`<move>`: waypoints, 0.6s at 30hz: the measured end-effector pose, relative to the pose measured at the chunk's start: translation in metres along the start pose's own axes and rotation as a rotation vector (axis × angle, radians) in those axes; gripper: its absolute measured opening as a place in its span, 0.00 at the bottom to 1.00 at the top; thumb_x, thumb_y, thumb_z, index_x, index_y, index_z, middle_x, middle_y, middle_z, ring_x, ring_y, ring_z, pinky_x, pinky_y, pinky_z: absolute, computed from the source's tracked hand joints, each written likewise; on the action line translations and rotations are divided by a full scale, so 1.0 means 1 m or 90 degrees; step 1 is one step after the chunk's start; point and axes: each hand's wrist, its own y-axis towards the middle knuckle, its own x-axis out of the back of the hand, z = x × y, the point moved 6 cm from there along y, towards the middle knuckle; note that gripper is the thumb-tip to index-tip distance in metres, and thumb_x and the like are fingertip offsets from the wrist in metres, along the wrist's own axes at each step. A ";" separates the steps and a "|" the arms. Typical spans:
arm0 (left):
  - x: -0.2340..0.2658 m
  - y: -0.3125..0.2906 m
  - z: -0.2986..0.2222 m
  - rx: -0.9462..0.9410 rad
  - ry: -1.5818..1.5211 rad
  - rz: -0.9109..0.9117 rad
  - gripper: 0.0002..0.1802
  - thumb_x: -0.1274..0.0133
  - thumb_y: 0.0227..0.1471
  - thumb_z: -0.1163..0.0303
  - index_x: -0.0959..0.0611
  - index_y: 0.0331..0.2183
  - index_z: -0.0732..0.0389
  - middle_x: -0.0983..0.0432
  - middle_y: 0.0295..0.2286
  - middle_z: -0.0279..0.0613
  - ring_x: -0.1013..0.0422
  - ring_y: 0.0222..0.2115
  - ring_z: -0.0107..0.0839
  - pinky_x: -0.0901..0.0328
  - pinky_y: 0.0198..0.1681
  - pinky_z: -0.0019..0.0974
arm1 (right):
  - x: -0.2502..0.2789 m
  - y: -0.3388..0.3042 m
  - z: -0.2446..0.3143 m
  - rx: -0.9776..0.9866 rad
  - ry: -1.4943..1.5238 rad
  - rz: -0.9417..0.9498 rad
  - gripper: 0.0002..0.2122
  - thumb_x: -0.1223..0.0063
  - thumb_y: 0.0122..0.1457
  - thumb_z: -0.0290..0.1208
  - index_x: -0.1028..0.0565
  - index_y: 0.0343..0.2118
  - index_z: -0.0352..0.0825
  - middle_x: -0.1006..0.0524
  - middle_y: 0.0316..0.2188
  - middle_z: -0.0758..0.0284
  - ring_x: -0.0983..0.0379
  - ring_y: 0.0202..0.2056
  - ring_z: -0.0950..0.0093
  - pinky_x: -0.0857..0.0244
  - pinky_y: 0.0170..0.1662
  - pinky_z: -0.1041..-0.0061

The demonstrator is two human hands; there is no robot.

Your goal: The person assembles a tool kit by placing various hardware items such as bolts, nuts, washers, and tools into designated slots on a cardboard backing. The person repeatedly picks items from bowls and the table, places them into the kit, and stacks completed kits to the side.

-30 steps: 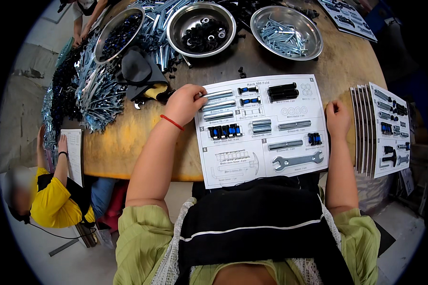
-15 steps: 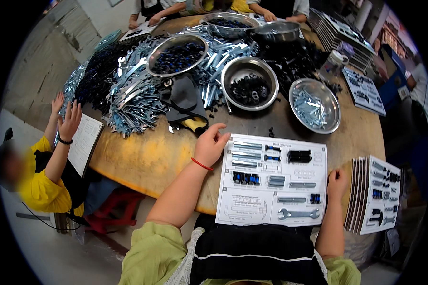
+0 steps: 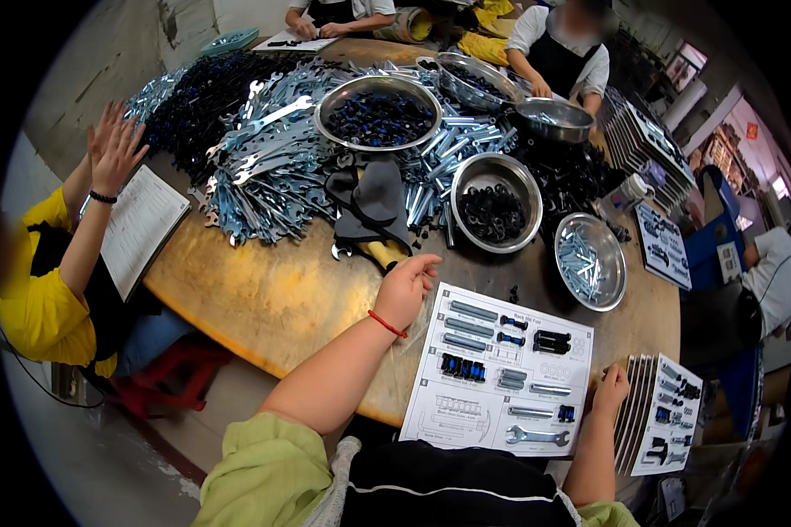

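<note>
In front of me lies a white printed card bearing metal tubes, black bolts, a wrench and small hardware. My left hand, with a red cord at its wrist, rests just past the card's upper left corner. Its fingers are loosely bent and apart, with nothing seen in them. My right hand is by the card's right edge, its fingers curled in; whatever it may hold is hidden. Beyond my left hand lie grey work gloves with yellow parts. A steel bowl of black rings stands farther on.
To the right stands a stack of similar cards. A bowl of silver pins and a clear jar are at the right. Heaped wrenches and a bowl of black-blue bolts lie beyond. Co-workers sit around the table.
My view has turned, so the table and card appear shifted. My left hand stays near the card's top left corner, fingers slightly more bent. The left co-worker's hands remain raised.
</note>
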 end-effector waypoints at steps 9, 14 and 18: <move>0.022 -0.002 -0.016 -0.163 0.093 -0.028 0.20 0.63 0.40 0.91 0.20 0.31 0.65 0.27 0.39 0.46 0.30 0.41 0.41 0.36 0.47 0.34 | -0.102 0.020 0.213 0.333 -0.014 0.164 0.10 0.51 0.62 0.26 0.29 0.24 0.28 0.33 0.20 0.65 0.37 0.24 0.76 0.42 0.29 0.76; 0.036 -0.004 -0.012 -0.167 0.107 -0.040 0.17 0.61 0.38 0.90 0.22 0.28 0.63 0.27 0.40 0.48 0.31 0.44 0.47 0.37 0.51 0.39 | -0.209 0.009 0.344 0.496 -0.111 0.311 0.07 0.46 0.56 0.30 0.23 0.31 0.31 0.26 0.28 0.61 0.28 0.30 0.64 0.35 0.35 0.70; 0.045 0.001 -0.008 -0.164 0.111 -0.065 0.16 0.61 0.37 0.90 0.22 0.26 0.62 0.26 0.40 0.46 0.31 0.45 0.48 0.38 0.51 0.41 | -0.300 0.010 0.398 0.611 -0.246 0.338 0.13 0.42 0.54 0.36 0.21 0.38 0.33 0.23 0.40 0.59 0.27 0.45 0.59 0.33 0.47 0.64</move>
